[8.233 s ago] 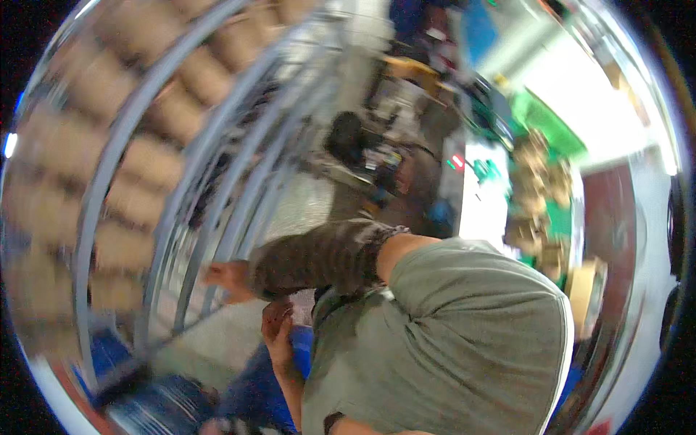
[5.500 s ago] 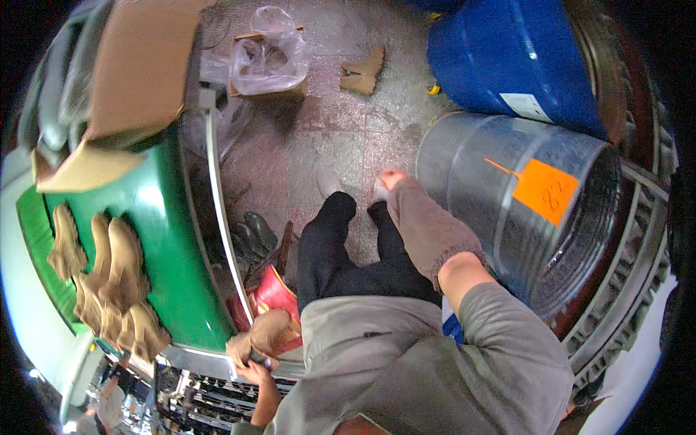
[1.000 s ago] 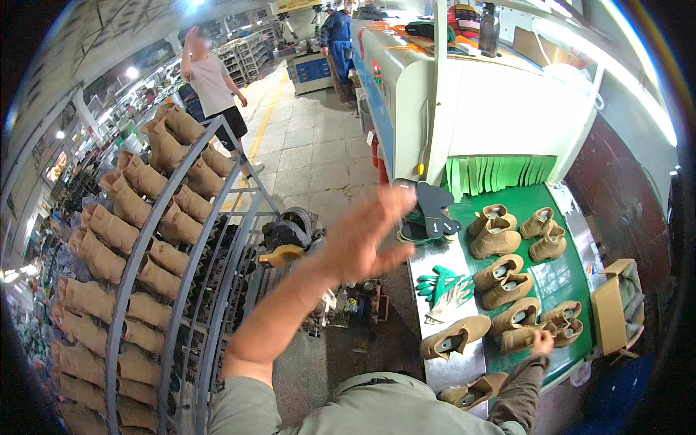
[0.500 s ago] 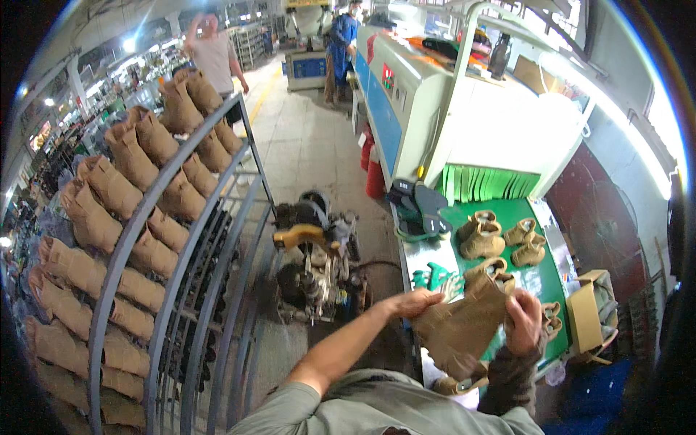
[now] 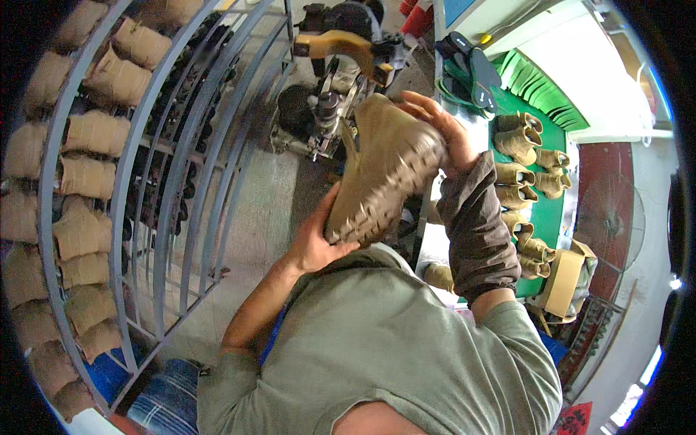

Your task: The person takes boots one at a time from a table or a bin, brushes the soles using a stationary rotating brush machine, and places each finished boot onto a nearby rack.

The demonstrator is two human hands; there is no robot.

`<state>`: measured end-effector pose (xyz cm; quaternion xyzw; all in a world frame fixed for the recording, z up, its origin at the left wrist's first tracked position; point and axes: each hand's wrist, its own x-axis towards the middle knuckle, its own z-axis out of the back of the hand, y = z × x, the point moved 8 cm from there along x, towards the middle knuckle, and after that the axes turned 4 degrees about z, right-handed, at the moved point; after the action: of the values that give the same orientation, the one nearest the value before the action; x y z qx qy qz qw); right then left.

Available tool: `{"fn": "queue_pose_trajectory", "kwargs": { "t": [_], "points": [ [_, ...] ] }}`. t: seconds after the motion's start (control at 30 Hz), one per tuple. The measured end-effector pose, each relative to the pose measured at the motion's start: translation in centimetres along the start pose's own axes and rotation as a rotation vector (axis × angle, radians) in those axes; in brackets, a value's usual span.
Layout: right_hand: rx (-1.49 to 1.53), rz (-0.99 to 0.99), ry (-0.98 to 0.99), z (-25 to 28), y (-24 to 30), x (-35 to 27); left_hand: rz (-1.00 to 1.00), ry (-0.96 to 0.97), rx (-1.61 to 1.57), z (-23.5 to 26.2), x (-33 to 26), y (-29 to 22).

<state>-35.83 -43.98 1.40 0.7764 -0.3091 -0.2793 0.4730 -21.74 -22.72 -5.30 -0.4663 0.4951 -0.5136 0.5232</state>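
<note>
A brown boot upper (image 5: 388, 167) with a pleated, gathered edge is held up in front of my chest, tilted on its side. My left hand (image 5: 317, 235) is closed around its lower left end, thumb along the pleats. At the opposite end my right hand (image 5: 444, 130) grips it, with the fingers over its upper right edge and the thumb hidden. A dark sleeve cover (image 5: 478, 225) is on my right forearm. Behind the boot stands a dark machine (image 5: 337, 94) with a yellow-brown curved part, partly hidden.
To the left, a grey metal rack (image 5: 123, 210) holds several brown boot uppers (image 5: 90, 134). At the right, shoes (image 5: 516, 143) stand in pairs on a green belt (image 5: 549, 210). Dark soles (image 5: 482, 80) lie at its far end; an open cardboard box (image 5: 565, 279) stands beside it.
My hands have moved left, away from the belt, and now hold the boot upper with its pleated edge in view. The view has swung down, bringing the rack's lower part into sight.
</note>
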Motion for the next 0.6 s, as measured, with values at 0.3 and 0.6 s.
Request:
{"fn": "queue_pose_trajectory", "kwargs": {
  "t": [0.3, 0.6],
  "points": [
    [-0.691, 0.341, -0.173, -3.7, 1.5, 9.6, 0.061, -0.254, -0.190, 3.1, 5.1, 3.1],
    [-1.389, 0.488, -0.321, -7.9, 2.3, 14.0, 0.217, -0.280, -0.204, 5.4, 6.6, 2.3]
  ]
}}
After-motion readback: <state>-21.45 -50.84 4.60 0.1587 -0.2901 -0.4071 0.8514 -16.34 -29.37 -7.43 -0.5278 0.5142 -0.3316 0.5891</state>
